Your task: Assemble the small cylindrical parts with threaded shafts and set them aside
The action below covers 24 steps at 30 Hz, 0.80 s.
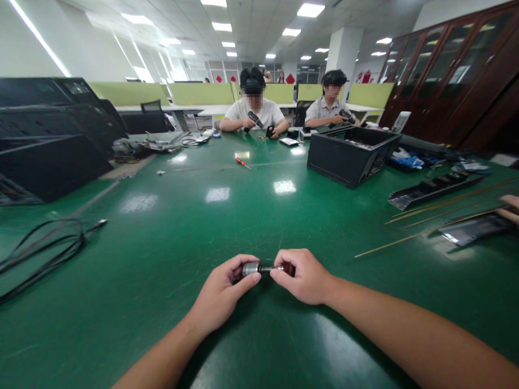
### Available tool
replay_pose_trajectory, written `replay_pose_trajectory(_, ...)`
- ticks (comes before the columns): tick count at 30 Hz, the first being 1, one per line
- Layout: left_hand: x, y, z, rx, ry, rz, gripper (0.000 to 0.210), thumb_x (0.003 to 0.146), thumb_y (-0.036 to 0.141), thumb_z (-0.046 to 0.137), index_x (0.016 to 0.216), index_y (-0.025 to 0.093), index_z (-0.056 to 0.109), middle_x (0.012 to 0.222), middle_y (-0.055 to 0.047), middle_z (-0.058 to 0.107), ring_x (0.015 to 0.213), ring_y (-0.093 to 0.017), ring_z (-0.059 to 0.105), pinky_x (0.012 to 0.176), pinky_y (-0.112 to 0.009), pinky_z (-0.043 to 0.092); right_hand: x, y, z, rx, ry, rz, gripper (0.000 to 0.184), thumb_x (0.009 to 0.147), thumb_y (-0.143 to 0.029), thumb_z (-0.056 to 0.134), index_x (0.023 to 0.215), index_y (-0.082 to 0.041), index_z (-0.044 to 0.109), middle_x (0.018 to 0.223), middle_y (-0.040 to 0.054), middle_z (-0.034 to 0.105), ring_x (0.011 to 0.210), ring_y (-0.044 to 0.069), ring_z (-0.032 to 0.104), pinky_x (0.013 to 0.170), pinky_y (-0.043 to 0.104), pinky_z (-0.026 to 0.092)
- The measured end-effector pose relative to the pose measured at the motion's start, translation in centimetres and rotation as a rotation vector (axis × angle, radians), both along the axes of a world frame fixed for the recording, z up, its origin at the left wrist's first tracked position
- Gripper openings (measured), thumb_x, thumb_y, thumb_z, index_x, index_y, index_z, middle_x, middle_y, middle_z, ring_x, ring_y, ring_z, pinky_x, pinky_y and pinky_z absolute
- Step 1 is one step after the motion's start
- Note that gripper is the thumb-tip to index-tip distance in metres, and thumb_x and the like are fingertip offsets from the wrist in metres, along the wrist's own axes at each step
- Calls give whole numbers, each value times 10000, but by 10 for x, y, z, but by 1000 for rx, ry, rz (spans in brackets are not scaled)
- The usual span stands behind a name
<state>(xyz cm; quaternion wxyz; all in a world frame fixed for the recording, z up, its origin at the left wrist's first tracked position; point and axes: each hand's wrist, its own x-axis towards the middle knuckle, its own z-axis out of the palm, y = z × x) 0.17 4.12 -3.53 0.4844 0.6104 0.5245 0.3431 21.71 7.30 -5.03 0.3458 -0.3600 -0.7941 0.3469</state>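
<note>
Close above the green table, my left hand (221,289) wraps its thumb and fingers round a short silver metal cylinder (251,268). A thin metal shaft (266,269) sticks out of the cylinder's right end, lying roughly level. Around the far end of that shaft, my right hand (302,275) is closed in a pinch, with thumb and forefinger on a small shiny part. Its curled fingers partly hide a dark piece at that end. Whether the shaft and the cylinder are one part I cannot tell.
A screwdriver (242,162) with a red handle lies mid-table. Black cables (60,243) are at left, near dark computer cases (52,140). A black bin (344,156) stands at back right, with thin rods (430,208) nearer. Two people sit opposite; another person's hand (510,209) shows at right.
</note>
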Motion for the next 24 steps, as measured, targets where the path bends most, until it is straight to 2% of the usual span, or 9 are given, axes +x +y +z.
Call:
replay_pose_trajectory(18,3,-1,6,10,-1,26,353,790,416,693,1046,177,652,868,-27,661,789,-180,581,757,-283,448,0,-1,1,-4,-5,-10,150,850,-259,628,729,-177,591,608,-50,528,559,96,482,549,213,340)
replay_pose_trajectory(24,2,0,4,6,-4,15,347,801,403,691,1061,176,646,881,-26,657,798,-175,574,756,-273,435,0,-1,1,-11,-10,-14,157,849,-257,627,721,-176,587,607,-49,529,557,95,481,542,210,334)
